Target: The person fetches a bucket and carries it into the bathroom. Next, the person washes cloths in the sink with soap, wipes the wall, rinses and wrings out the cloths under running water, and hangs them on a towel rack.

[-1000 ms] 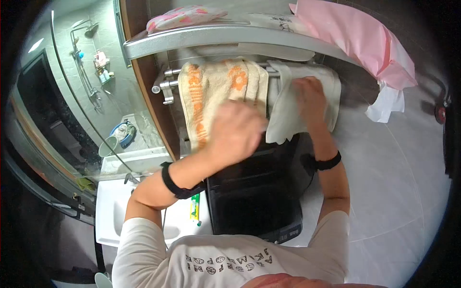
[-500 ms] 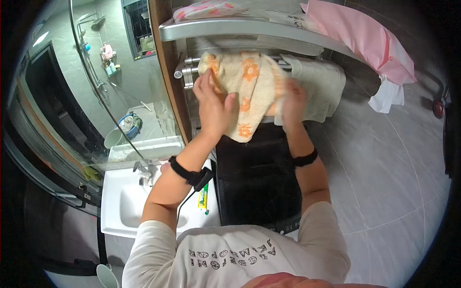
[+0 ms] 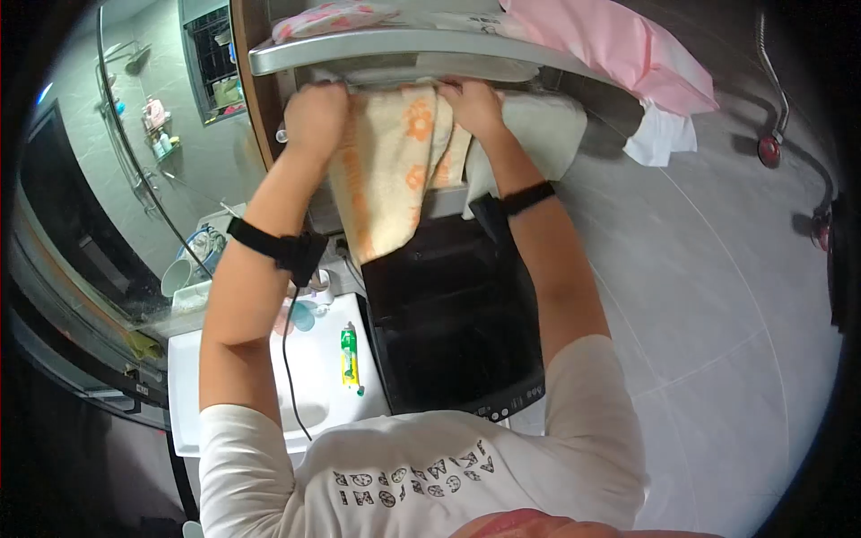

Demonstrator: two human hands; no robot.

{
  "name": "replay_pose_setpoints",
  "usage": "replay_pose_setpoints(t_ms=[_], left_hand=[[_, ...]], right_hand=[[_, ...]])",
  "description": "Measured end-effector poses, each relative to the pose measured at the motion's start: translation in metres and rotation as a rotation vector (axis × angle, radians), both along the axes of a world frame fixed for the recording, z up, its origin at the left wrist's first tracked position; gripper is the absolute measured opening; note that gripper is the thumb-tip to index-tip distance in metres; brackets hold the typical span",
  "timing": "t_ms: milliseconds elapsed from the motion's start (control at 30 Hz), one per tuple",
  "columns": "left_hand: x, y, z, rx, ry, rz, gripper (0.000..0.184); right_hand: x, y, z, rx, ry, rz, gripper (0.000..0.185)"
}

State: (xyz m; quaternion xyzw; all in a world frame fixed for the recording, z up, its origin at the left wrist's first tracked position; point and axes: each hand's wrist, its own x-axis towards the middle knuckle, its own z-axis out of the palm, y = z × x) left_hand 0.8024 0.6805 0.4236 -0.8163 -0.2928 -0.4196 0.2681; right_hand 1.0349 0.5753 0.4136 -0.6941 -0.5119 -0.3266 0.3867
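Note:
A cream towel (image 3: 390, 161) with orange flower patterns hangs over the rail below the metal shelf, its lower end reaching down toward the black washing machine. My left hand (image 3: 318, 118) is closed on the towel's upper left edge at the rail. At the towel's upper right edge, my right hand (image 3: 475, 106) is closed too, its fingers curled over the fabric. The rail is mostly hidden behind the towel and my hands. A pale grey-green towel (image 3: 538, 134) hangs on the same rail, just right of my right hand.
The metal shelf (image 3: 404, 45) above carries a pink cloth (image 3: 619, 54). Below is a black washing machine (image 3: 448, 323). To the left stand a white sink (image 3: 242, 359) with a toothpaste tube (image 3: 349, 354) on it, and a mirror (image 3: 179, 206). A showerhead (image 3: 769, 151) hangs at right.
Both hands have moved up to the rail, the left to the towel's upper left and the right to its upper right. The towel hangs flatter and wider. My view has shifted right.

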Motion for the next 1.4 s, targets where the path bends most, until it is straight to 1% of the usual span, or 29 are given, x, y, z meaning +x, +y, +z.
replay_pose_setpoints(t_ms=[67,100,133,167,200,300,333,367,400,433,500,533,600,700,733,767,800,833,900,933,1000,1033,1067,1133,1200,1233,1300,1333,1400], left_hand=[[0.000,0.001,0.004,-0.056,0.012,0.021,0.016],[-0.001,0.001,0.007,-0.024,-0.122,-0.033,0.019],[-0.005,0.006,0.012,0.015,-0.260,-0.080,0.021],[0.004,0.045,0.005,0.022,-0.302,0.026,0.024],[-0.005,0.048,0.005,0.022,-0.313,0.058,0.024],[-0.011,0.027,0.008,0.018,-0.052,0.107,0.023],[-0.016,0.008,0.011,-0.017,0.032,0.148,0.022],[-0.023,-0.005,0.004,0.033,0.014,0.071,0.023],[-0.028,-0.020,-0.003,-0.020,-0.002,-0.032,0.024],[-0.041,-0.043,-0.012,-0.064,0.029,-0.147,0.023],[-0.069,-0.079,-0.038,-0.159,0.067,-0.389,0.023],[-0.083,-0.091,-0.051,-0.204,0.076,-0.517,0.023],[-0.121,-0.132,-0.073,-0.251,0.040,-0.598,0.023],[-0.182,-0.160,-0.104,-0.380,0.116,-0.621,0.022],[-0.207,-0.167,-0.112,-0.456,0.128,-0.559,0.023],[-0.234,-0.171,-0.119,-0.488,0.086,-0.463,0.024],[-0.264,-0.175,-0.127,-0.518,0.047,-0.379,0.025],[-0.295,-0.181,-0.131,-0.542,-0.047,-0.224,0.028],[-0.359,-0.200,-0.137,-0.530,-0.213,0.053,0.034],[-0.391,-0.208,-0.142,-0.487,-0.298,0.199,0.034],[-0.445,-0.234,-0.149,-0.461,-0.505,0.445,0.025],[-0.467,-0.250,-0.151,-0.439,-0.549,0.570,0.021],[-0.486,-0.268,-0.153,-0.412,-0.589,0.696,0.018],[-0.516,-0.297,-0.160,-0.389,-0.665,0.751,0.016],[-0.536,-0.326,-0.163,-0.304,-0.715,0.818,0.015],[-0.547,-0.341,-0.166,-0.281,-0.690,0.862,0.014],[-0.573,-0.374,-0.174,-0.242,-0.654,0.980,0.014],[-0.586,-0.387,-0.175,-0.230,-0.597,1.065,0.014],[-0.622,-0.426,-0.187,-0.208,-0.630,1.121,0.015]], right_hand=[[0.024,0.026,-0.004,0.054,0.286,0.118,0.030],[0.021,0.022,-0.001,0.336,0.444,0.213,0.029],[0.021,0.010,-0.002,0.386,0.518,0.155,0.027],[0.019,-0.005,-0.003,0.435,0.586,0.103,0.024],[0.020,-0.008,-0.008,0.405,0.416,0.059,0.023],[0.023,-0.019,-0.017,0.255,-0.153,-0.123,0.029],[0.033,-0.014,-0.022,0.239,-0.153,-0.098,0.029],[0.045,-0.006,-0.032,0.175,-0.086,-0.242,0.034],[0.053,-0.001,-0.044,0.103,-0.021,-0.387,0.039],[0.055,-0.001,-0.049,0.070,-0.019,-0.368,0.039],[0.049,-0.005,-0.046,0.056,-0.009,-0.172,0.048],[0.043,-0.006,-0.046,0.026,-0.004,-0.150,0.048],[0.032,-0.001,-0.045,0.016,-0.060,-0.118,0.041],[0.077,0.013,-0.059,0.112,-0.159,0.174,0.029],[0.094,0.015,-0.063,0.092,-0.148,0.269,0.026],[0.035,-0.009,-0.058,0.218,-0.104,0.304,0.027],[-0.012,-0.031,-0.052,0.258,0.121,0.272,0.029],[-0.070,-0.052,-0.053,0.398,0.372,0.311,0.028],[-0.122,-0.067,-0.099,0.563,0.352,0.376,0.027],[-0.138,-0.065,-0.128,0.528,0.209,0.434,0.026],[-0.225,-0.064,-0.165,0.134,0.186,0.658,0.009],[-0.258,-0.048,-0.182,0.050,0.314,1.065,0.010],[-0.297,-0.041,-0.180,-0.110,0.249,1.112,0.010],[-0.358,-0.005,-0.200,-0.310,0.303,1.212,0.009],[-0.408,0.029,-0.224,-0.583,0.415,1.147,0.014],[-0.426,0.047,-0.242,-0.593,0.405,1.173,0.014],[-0.460,0.088,-0.280,-0.676,0.077,1.048,0.033],[-0.475,0.108,-0.306,-0.684,0.060,1.100,0.033],[-0.490,0.146,-0.347,-0.596,-0.223,0.925,0.052]])
